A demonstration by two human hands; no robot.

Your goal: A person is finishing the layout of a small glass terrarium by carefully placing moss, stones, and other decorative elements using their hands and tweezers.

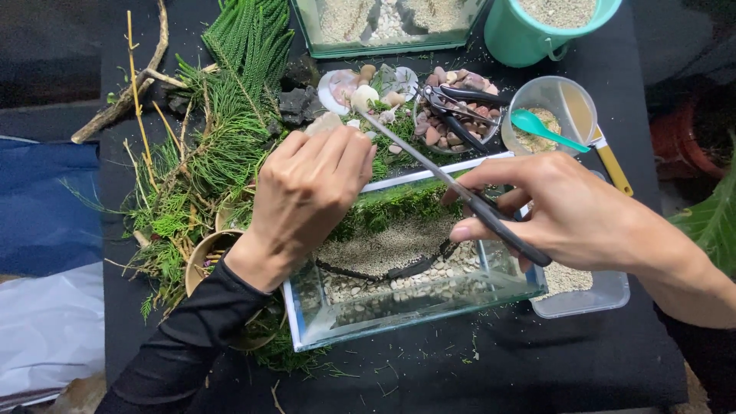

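Black tabletop (537,360) carries a clear rectangular glass tank (414,295) already layered with pebbles, sand and moss. Right hand (571,211) grips long black-handled tweezers (452,184); left hand (310,192) pinches a pale stone (326,123) above it. Decorating looks unfinished.

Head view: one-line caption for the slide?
Right hand holds long tweezers over a glass tank of moss, sand and pebbles; left hand hovers beside green cuttings.
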